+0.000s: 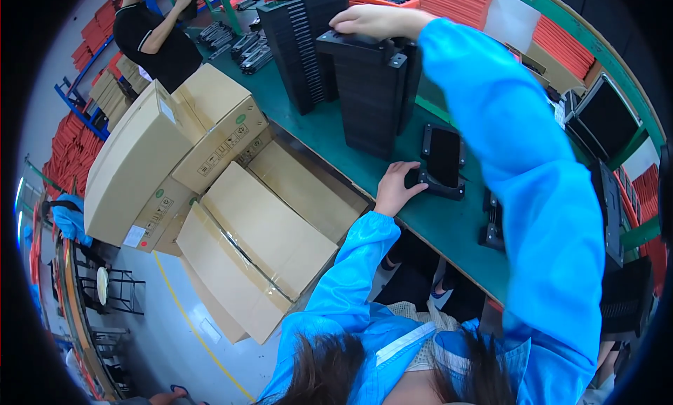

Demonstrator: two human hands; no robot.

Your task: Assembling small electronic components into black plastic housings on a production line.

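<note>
Head | left hand [397, 188]: half-open, thumb at flat black piece [444, 158] | right hand [378, 21]: bent over layered black stack [368, 100] | grips unclear

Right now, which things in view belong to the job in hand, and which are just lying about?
Seemingly in the job:
- tall black stack, right hand on top
- black part, left hand at its corner
- green bench beneath both

Apparently just lying about, untouched:
- cartons
- stool
- red stacks
</note>
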